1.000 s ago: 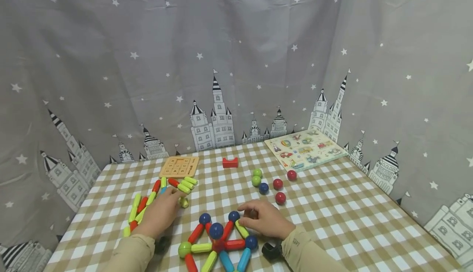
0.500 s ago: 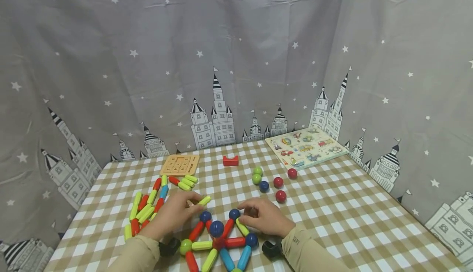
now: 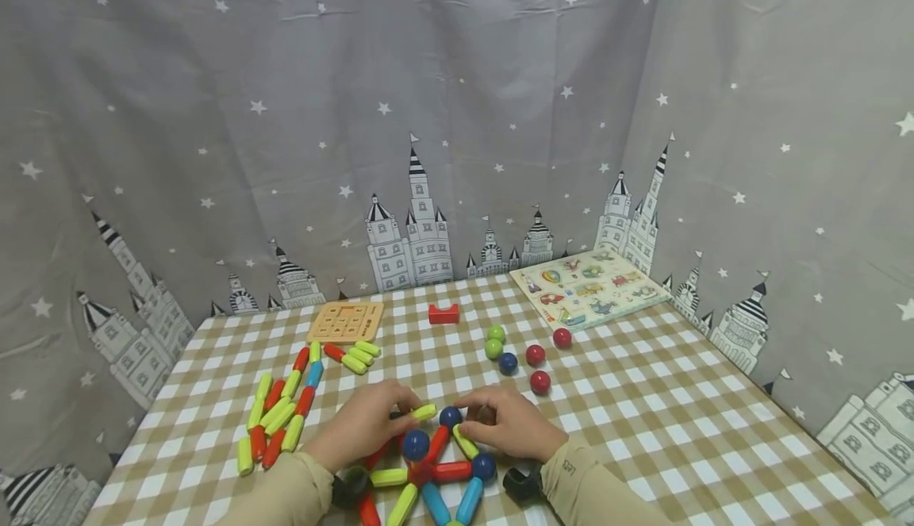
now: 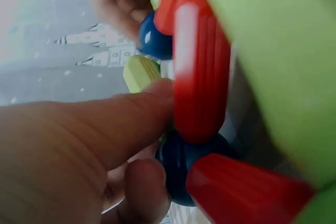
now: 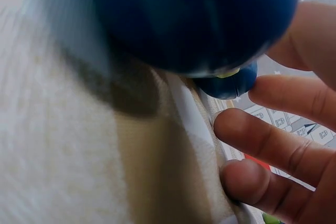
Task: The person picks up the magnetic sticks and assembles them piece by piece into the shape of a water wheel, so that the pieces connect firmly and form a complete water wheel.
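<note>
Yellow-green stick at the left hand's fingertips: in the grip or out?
In: the left grip pinches the yellow-green stick; the head view shows one end jutting out.

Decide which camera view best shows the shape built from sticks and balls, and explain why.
The head view: most of the shape shows there, though the left hand hides part and the bottom edge cuts it off. The left wrist view shows only some sticks and balls up close; the right wrist view, mainly two blue balls.
</note>
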A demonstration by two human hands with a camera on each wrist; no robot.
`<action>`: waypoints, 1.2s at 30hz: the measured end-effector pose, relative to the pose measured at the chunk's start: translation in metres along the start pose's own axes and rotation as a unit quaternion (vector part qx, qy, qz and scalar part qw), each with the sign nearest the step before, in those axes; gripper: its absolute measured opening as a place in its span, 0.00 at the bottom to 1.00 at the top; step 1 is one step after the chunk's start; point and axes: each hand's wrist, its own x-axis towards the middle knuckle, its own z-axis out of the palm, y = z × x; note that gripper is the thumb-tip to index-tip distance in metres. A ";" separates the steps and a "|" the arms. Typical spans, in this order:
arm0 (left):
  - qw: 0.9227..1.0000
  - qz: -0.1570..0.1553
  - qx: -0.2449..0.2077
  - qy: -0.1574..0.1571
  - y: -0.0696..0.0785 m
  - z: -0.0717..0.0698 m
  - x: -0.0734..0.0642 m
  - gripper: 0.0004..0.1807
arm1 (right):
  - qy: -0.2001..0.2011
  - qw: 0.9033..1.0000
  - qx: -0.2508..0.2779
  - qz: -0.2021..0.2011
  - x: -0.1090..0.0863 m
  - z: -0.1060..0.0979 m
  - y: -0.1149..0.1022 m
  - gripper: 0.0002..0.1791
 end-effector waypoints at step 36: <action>0.991 0.077 0.107 -0.024 0.012 0.006 0.007 0.11 | 0.030 0.996 -0.078 -0.012 0.003 0.007 -0.003 0.18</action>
